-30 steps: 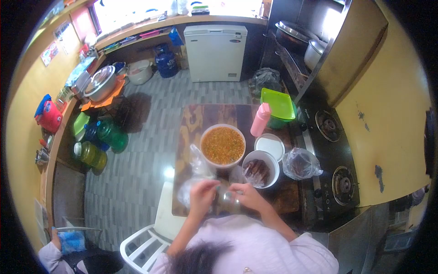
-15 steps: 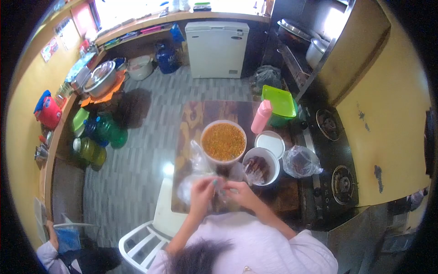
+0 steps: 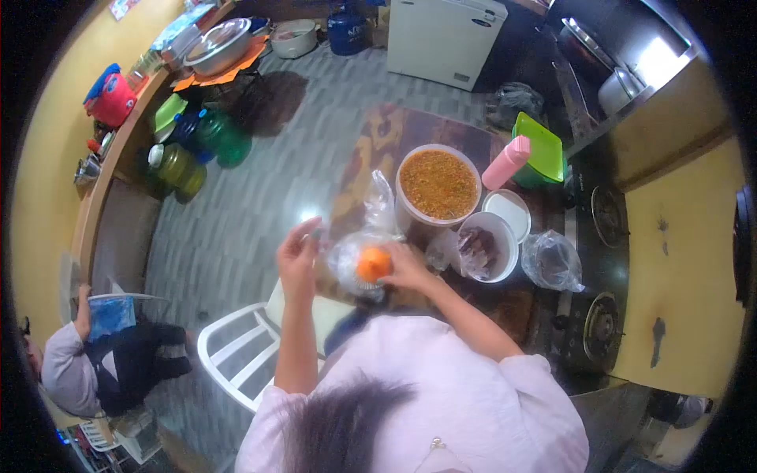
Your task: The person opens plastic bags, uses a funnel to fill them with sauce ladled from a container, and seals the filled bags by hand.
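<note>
My right hand [image 3: 407,268] grips a small round orange object [image 3: 372,264] over clear plastic bags [image 3: 347,256] at the near edge of the table; its exact kind is unclear. Raised to the left, off the table's edge, my left hand [image 3: 296,251] has its fingers drawn together, with a pale, see-through bit at the tips that I cannot make out. Beyond the bags stands a round tub of orange-brown chopped food [image 3: 439,183]. To the right of my right hand, a white tub [image 3: 505,260] holds dark brown pieces in a plastic bag [image 3: 479,251].
A white lid [image 3: 509,213], a pink bottle [image 3: 506,162] and a green container [image 3: 540,150] are on the table's right side. A clear bag [image 3: 552,260] sits beside the stove [image 3: 603,315]. A white chair [image 3: 240,343] is at my left; another person [image 3: 118,359] sits lower left.
My hands have come apart: the left has lifted away leftward, and the right now holds the orange object over the bags. The camera view has tilted down and turned left.
</note>
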{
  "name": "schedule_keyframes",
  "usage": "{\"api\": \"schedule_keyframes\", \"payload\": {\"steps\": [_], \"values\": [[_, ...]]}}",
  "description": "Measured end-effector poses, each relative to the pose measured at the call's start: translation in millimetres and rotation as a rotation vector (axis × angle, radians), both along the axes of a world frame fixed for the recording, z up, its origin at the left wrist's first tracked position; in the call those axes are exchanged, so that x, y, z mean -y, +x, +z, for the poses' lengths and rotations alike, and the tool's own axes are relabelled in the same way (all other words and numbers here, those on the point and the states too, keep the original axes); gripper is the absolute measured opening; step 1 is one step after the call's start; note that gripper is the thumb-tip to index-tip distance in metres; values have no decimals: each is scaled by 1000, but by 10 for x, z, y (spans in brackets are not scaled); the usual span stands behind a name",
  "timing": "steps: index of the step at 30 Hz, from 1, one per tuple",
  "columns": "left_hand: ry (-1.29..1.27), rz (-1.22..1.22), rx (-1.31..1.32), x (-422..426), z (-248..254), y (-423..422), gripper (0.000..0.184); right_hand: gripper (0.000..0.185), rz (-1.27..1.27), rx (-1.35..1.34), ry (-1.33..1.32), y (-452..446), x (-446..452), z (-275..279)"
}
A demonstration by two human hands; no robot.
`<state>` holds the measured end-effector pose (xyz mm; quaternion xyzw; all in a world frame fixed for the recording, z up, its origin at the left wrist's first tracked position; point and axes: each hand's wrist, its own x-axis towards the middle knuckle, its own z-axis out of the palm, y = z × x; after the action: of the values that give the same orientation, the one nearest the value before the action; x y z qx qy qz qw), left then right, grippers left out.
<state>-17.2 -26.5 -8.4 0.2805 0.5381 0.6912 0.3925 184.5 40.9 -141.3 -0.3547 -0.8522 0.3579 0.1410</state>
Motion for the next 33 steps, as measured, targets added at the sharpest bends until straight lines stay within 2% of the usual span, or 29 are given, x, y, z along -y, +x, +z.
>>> {"api": "schedule_keyframes", "payload": {"steps": [4,8,11,14,19,22,25,33], "values": [[-20,21,-65,106,-134,-50,14,77,41,251,38,-154,13,-75],[-149,-43,-131,180,-104,-33,13,81,39,251,166,-230,46,-383],[-125,-102,-188,166,-94,-24,15,80,29,180,236,-208,69,-429],[-110,-142,-197,143,-28,15,16,82,-24,137,268,-163,96,-219],[-75,-235,-240,88,-8,37,14,88,-140,72,250,-53,116,735],[-31,-286,-291,69,33,46,13,87,-150,-66,318,21,110,1317],[41,-339,-389,60,89,43,15,88,-173,-92,450,126,169,1742],[91,-380,-371,55,246,156,18,83,-174,-83,661,375,119,2180]]}}
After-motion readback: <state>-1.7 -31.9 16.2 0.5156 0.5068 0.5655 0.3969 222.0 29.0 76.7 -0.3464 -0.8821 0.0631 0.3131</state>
